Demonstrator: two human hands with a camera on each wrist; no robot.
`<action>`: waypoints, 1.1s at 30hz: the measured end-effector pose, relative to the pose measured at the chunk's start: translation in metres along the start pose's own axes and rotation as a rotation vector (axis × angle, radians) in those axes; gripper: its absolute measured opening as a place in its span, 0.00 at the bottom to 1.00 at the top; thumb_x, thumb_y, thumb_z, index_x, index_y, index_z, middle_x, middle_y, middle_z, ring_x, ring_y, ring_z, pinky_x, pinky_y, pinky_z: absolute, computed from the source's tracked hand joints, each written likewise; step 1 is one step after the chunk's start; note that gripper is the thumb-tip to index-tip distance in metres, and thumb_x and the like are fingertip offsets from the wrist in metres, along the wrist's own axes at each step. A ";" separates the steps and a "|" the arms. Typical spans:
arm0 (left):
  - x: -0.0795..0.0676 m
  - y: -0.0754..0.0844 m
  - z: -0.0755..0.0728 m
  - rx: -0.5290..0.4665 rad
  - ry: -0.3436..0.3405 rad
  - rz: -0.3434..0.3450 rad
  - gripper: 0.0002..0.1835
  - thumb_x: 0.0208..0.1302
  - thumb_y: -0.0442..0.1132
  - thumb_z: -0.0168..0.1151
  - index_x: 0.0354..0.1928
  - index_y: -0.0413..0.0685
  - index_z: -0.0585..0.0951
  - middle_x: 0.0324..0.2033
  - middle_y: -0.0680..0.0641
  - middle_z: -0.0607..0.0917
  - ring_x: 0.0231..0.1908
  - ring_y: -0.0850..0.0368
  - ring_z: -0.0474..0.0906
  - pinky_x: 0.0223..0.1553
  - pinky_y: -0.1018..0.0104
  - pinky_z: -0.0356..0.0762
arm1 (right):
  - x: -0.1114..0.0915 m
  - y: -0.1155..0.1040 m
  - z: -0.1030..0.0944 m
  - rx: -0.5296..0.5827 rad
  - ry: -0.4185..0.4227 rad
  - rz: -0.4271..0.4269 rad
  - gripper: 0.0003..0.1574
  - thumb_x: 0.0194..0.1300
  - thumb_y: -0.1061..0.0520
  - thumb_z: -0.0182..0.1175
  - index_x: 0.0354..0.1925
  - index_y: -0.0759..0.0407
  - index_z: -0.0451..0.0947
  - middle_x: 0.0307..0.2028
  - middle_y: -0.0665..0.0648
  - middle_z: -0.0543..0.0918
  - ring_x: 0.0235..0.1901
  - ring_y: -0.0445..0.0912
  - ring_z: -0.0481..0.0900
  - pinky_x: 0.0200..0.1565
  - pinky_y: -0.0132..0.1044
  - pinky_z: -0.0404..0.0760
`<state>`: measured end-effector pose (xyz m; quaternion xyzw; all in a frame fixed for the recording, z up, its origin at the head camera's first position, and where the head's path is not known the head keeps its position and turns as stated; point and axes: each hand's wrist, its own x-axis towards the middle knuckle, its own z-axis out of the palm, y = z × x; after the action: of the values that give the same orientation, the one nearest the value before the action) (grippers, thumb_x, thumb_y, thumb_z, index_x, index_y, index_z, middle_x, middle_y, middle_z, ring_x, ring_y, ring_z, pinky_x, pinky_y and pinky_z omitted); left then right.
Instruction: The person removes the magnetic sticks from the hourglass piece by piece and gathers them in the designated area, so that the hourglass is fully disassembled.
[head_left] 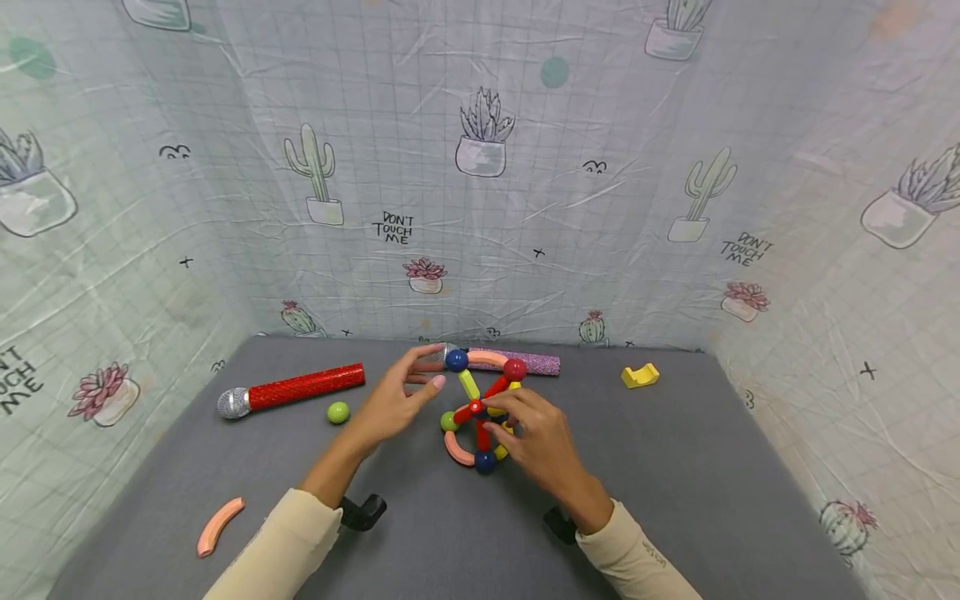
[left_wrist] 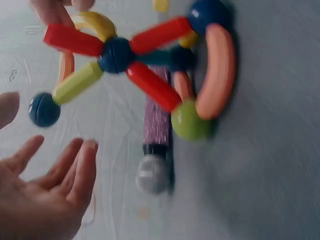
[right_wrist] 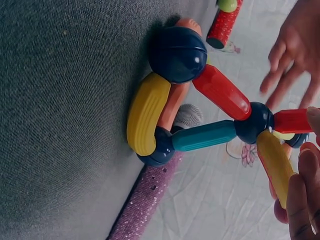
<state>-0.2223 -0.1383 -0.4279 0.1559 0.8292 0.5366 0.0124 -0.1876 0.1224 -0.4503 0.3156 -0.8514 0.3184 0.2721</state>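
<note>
A magnetic stick-and-ball model stands in the middle, with red sticks (left_wrist: 155, 85), a teal stick (right_wrist: 205, 136), curved orange sticks (left_wrist: 219, 70) and curved yellow sticks (right_wrist: 146, 115). They meet several balls, among them a blue centre ball (left_wrist: 116, 55), a green ball (left_wrist: 191, 119) and a red ball (head_left: 514, 369). My right hand (head_left: 536, 433) pinches the model near the outer end of an upper red stick (right_wrist: 292, 121). Beside the upper left blue ball (head_left: 457, 360), my left hand (head_left: 390, 404) spreads its fingers, holding nothing; a gap separates them in the left wrist view.
A red toy microphone (head_left: 307, 387) and a loose green ball (head_left: 338, 412) lie left. Behind the model is a purple glittery microphone (head_left: 532, 362). A loose orange curved stick (head_left: 220, 527) rests front left, a yellow curved piece (head_left: 640, 376) at right. Patterned cloth (head_left: 480, 233) walls the grey table.
</note>
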 end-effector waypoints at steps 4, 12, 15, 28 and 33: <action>0.016 0.001 0.011 -0.096 -0.116 0.032 0.34 0.79 0.42 0.62 0.82 0.61 0.62 0.71 0.38 0.77 0.63 0.36 0.80 0.63 0.41 0.80 | 0.000 0.000 0.003 0.008 0.017 -0.011 0.29 0.50 0.63 0.85 0.52 0.56 0.89 0.45 0.54 0.90 0.32 0.46 0.86 0.33 0.40 0.87; 0.026 -0.004 0.027 -0.162 -0.070 0.097 0.33 0.72 0.27 0.66 0.75 0.53 0.70 0.58 0.38 0.88 0.48 0.44 0.87 0.48 0.62 0.86 | 0.002 -0.001 0.010 0.005 0.013 -0.020 0.26 0.56 0.57 0.82 0.53 0.54 0.88 0.47 0.54 0.91 0.37 0.47 0.88 0.36 0.34 0.87; 0.026 -0.004 0.031 -0.149 -0.046 0.129 0.33 0.68 0.26 0.69 0.72 0.52 0.71 0.55 0.40 0.90 0.46 0.46 0.88 0.44 0.66 0.86 | 0.002 -0.001 0.013 -0.010 0.014 -0.007 0.23 0.58 0.54 0.81 0.52 0.54 0.88 0.46 0.53 0.92 0.38 0.47 0.88 0.38 0.34 0.87; 0.019 -0.008 0.040 -0.138 0.039 0.186 0.32 0.68 0.29 0.72 0.70 0.52 0.73 0.52 0.37 0.91 0.43 0.42 0.88 0.37 0.66 0.85 | -0.004 -0.005 0.022 0.065 0.028 -0.001 0.19 0.60 0.58 0.79 0.49 0.56 0.87 0.41 0.53 0.90 0.33 0.44 0.86 0.35 0.33 0.86; 0.017 -0.009 0.041 -0.126 0.048 0.172 0.32 0.67 0.29 0.72 0.71 0.52 0.73 0.53 0.35 0.90 0.43 0.43 0.88 0.38 0.67 0.85 | -0.009 -0.006 0.026 0.097 0.029 0.011 0.19 0.59 0.58 0.80 0.48 0.57 0.87 0.38 0.54 0.89 0.30 0.43 0.84 0.32 0.32 0.85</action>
<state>-0.2332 -0.1007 -0.4506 0.2123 0.7773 0.5906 -0.0439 -0.1842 0.1039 -0.4712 0.3192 -0.8327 0.3653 0.2671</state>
